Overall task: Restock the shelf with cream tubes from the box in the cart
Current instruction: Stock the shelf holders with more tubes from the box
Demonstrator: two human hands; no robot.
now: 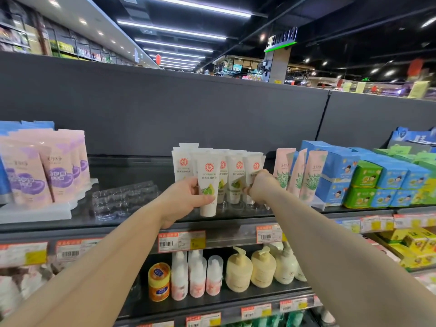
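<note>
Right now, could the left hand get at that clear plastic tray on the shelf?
Probably not yet: the left hand grips a white cream tube, so it is occupied. The way itself looks free, since the clear plastic tray lies just left of it on the same shelf with nothing between.

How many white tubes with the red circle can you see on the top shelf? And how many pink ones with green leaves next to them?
White tubes showing a red circle: 5
Pink tubes with green leaves: 3
Total: 8
</note>
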